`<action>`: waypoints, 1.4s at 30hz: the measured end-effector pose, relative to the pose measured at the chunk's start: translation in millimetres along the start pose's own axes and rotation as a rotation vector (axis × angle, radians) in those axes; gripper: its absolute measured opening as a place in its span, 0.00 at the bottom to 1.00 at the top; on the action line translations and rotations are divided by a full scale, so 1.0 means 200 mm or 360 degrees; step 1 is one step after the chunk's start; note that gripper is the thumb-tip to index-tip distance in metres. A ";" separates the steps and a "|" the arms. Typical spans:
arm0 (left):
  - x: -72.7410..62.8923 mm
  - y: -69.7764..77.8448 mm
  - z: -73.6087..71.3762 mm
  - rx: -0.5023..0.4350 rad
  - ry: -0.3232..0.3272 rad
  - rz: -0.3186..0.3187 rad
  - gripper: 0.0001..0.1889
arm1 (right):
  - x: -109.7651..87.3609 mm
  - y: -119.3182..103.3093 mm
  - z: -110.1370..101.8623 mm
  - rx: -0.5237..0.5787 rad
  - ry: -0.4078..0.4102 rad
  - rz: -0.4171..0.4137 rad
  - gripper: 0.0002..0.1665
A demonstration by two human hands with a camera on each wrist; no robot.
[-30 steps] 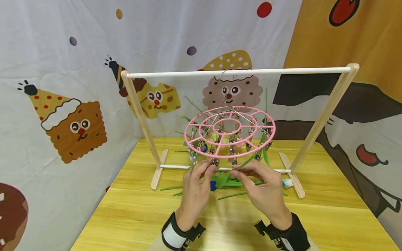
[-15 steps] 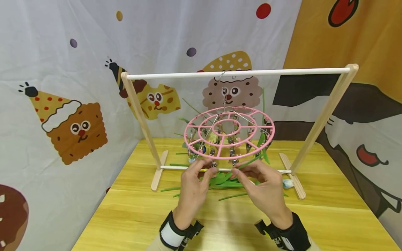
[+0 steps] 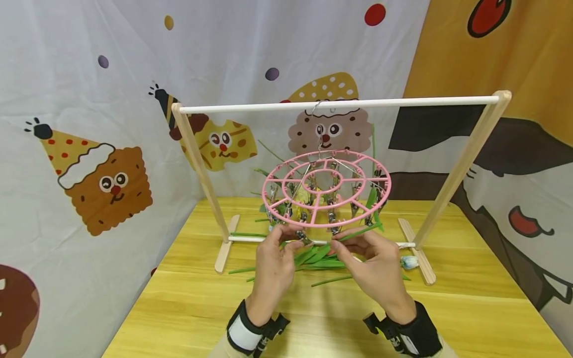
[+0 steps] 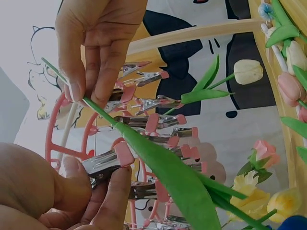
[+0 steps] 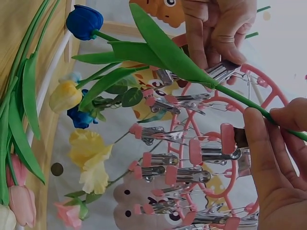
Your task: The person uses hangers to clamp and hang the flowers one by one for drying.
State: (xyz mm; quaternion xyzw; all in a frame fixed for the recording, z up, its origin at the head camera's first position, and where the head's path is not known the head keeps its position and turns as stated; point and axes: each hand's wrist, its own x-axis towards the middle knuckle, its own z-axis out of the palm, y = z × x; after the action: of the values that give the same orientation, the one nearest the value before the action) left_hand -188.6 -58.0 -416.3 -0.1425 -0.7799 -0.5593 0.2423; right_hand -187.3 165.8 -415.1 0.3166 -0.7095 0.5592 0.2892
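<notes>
My right hand (image 3: 373, 258) pinches the green stem (image 5: 244, 99) of an artificial blue tulip (image 5: 84, 22) between thumb and fingers. The tulip slants across in front of me, its broad leaf (image 4: 163, 167) and blue head toward the left. My left hand (image 3: 275, 266) pinches a metal clip with pink tips (image 4: 108, 162), which tilts under the near rim of the pink round hanger (image 3: 314, 224). Stem and clip are close together; in the head view the blue head is hidden behind my left hand.
The hanger hangs from the white bar (image 3: 250, 106) of a wooden stand (image 3: 463, 169). Several clips hang from it, some holding flowers such as a white tulip (image 4: 248, 71) and a yellow flower (image 5: 90, 158). More tulips with green stems (image 3: 327, 263) lie on the table (image 3: 188, 308).
My left hand has shifted slightly left, tilting the clip. The blue tulip's head has gone out of sight behind that hand in the head view. My right hand has barely moved.
</notes>
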 end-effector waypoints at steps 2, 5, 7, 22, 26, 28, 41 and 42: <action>0.00 0.00 0.00 -0.0008 0.0008 -0.0008 0.17 | 0.00 0.00 0.00 0.0020 -0.0003 0.0021 0.21; 0.00 0.00 0.00 -0.0038 0.0017 -0.0053 0.20 | 0.00 0.01 0.00 0.0043 -0.0007 0.0046 0.22; 0.00 0.01 0.00 -0.0079 0.0025 -0.0094 0.22 | 0.00 0.01 0.01 0.0045 -0.0006 0.0051 0.21; 0.00 0.00 0.02 -0.0207 0.0087 -0.0152 0.20 | -0.01 0.02 0.02 0.0078 -0.0017 0.0067 0.21; 0.00 -0.01 0.02 -0.0185 0.0096 -0.0133 0.21 | -0.01 0.03 0.03 0.0099 -0.0018 0.0063 0.19; 0.00 -0.01 0.03 -0.0181 0.0094 -0.0130 0.21 | -0.01 0.03 0.03 0.0107 -0.0021 0.0056 0.19; -0.01 -0.01 0.01 -0.0271 -0.0056 -0.0204 0.16 | -0.01 0.03 0.04 0.0049 -0.0025 0.0061 0.20; -0.01 -0.02 0.01 -0.0269 -0.0072 -0.0205 0.16 | -0.01 0.02 0.04 0.0040 -0.0025 0.0063 0.20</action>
State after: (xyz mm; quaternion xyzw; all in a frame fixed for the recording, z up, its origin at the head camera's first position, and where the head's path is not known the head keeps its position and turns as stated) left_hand -188.0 -57.7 -420.6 -0.1245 -0.7427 -0.6341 0.1754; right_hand -190.2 158.3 -421.4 0.3106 -0.7108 0.5712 0.2684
